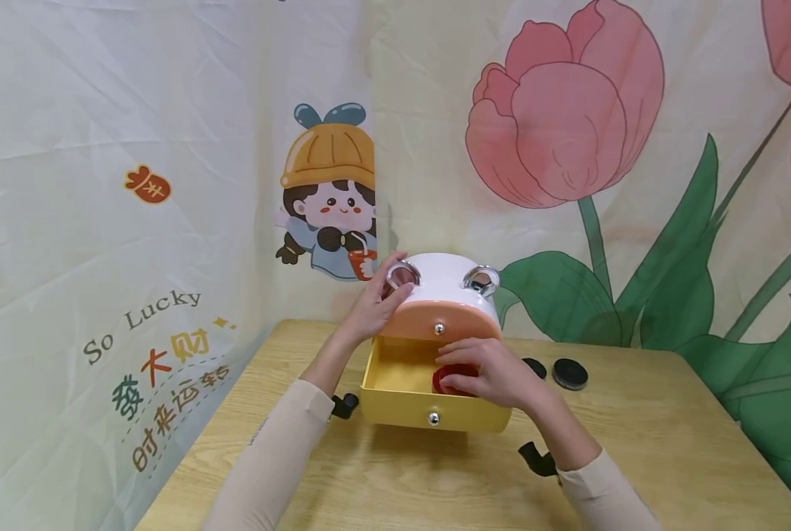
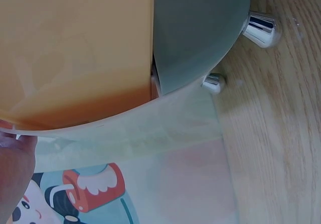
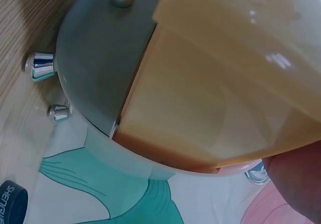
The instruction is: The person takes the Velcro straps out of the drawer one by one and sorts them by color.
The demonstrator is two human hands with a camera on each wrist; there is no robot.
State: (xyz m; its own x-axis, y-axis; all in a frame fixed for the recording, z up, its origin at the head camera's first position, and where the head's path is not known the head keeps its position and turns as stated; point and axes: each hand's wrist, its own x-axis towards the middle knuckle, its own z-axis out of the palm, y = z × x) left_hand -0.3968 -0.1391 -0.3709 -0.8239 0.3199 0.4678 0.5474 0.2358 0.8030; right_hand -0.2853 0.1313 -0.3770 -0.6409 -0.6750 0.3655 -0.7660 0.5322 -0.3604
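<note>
A small drawer cabinet with a white top [image 1: 442, 274] and two silver ring ears stands on the table. Its orange upper drawer [image 1: 409, 321] is closed, and the yellow lower drawer [image 1: 395, 404] is pulled out. My left hand [image 1: 372, 306] grips the cabinet's upper left side by one silver ring [image 1: 403, 273], its thumb on the front. Inside the yellow drawer, at the right, my right hand [image 1: 491, 372] holds a red round object [image 1: 443, 377] between thumb and fingers, covering most of it. Both wrist views show the cabinet's underside with silver feet [image 2: 262, 30].
Two round black tins [image 1: 570, 374] lie on the wooden table [image 1: 634, 442] right of the cabinet. Close behind the table hangs a printed cloth [image 1: 429, 169] with tulips and a cartoon figure. Black wrist mounts [image 1: 538, 459] sit by both forearms.
</note>
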